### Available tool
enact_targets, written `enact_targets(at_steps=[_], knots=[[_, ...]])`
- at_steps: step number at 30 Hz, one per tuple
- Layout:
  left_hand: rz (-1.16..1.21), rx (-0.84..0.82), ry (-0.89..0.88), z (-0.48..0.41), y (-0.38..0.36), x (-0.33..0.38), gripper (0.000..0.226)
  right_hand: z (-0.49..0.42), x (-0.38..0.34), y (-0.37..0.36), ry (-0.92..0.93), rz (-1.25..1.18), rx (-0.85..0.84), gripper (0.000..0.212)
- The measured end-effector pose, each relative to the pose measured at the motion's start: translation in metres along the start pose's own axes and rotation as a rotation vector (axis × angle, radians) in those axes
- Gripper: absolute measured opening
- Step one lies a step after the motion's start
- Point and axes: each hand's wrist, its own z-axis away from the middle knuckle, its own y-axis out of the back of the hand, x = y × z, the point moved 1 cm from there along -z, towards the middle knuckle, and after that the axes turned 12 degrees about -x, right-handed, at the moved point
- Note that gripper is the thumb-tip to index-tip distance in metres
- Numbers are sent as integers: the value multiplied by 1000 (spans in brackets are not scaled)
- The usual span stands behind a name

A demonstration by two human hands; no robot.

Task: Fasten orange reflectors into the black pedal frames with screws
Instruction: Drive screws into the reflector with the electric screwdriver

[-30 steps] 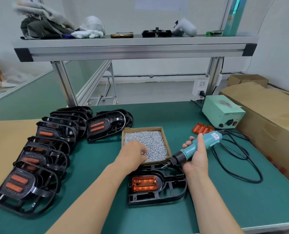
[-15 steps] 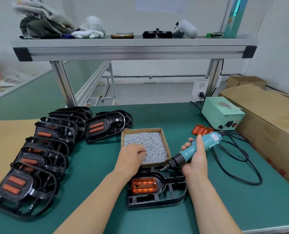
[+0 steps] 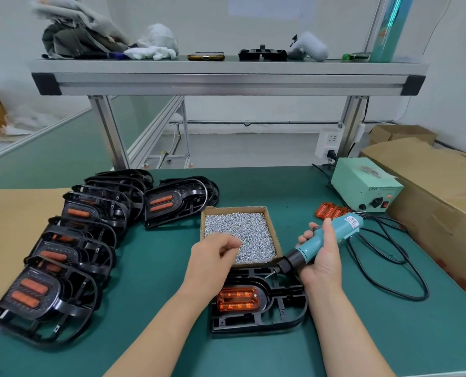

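Left hand (image 3: 212,258) over the screw box's (image 3: 271,232) near edge, fingertips bunched above the screws (image 3: 242,229); pinching one? Can't tell. Right hand (image 3: 321,261) clamped round screwdriver (image 3: 347,225), tip slanting down just nearside of box, over pedal frame (image 3: 280,308) and reflector (image 3: 237,298).

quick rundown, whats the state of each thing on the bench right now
screw box, open, full of screws
left-hand grip, fingers curled over the screws, hold unclear
right-hand grip, holds the screwdriver
screwdriver, tilted, bit aimed at the near pedal frame
near pedal frame, lying flat, orange reflector seated
power supply, red lamp lit
pedal frames at left, overlapping in rows, reflectors fitted
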Motion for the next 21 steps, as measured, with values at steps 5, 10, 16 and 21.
enact_targets(at_steps=[5, 10, 16, 21], knots=[[93, 85, 4, 31, 9, -10, 31, 2, -1, -1, -6, -26, 10, 29], [202, 170, 71, 53, 11, -27, 31, 4, -1, 0, -8, -28, 14, 29], [294, 190, 120, 72, -6, -38, 29, 4, -2, -2, -1, -13, -3, 29], [297, 156, 102, 70, -5, -38, 25, 6, -6, -3, 20, -2, 33, 29]])
